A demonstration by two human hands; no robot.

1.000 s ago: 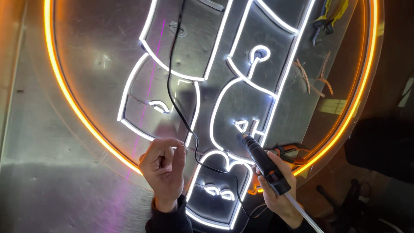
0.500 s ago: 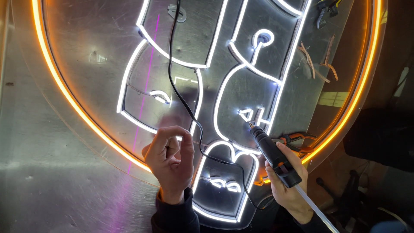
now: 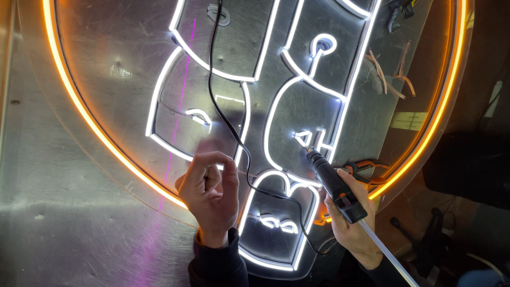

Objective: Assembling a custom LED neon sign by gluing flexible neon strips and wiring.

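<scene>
Over glowing sign (image 3: pixel 133 69), right hand (image 3: pixel 353 226) grips glue gun (image 3: pixel 334 183), apparently angled down.

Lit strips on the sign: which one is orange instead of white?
The outer ring that runs round the panel's edge. It alone glows orange; every strip inside it, like the small triangle at the tool tip, glows white.

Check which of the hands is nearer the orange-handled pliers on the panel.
Right. The right hand, gripping the black glue gun, sits just beside the orange-handled pliers; the left hand is well off to their left, across the white strips.
</scene>
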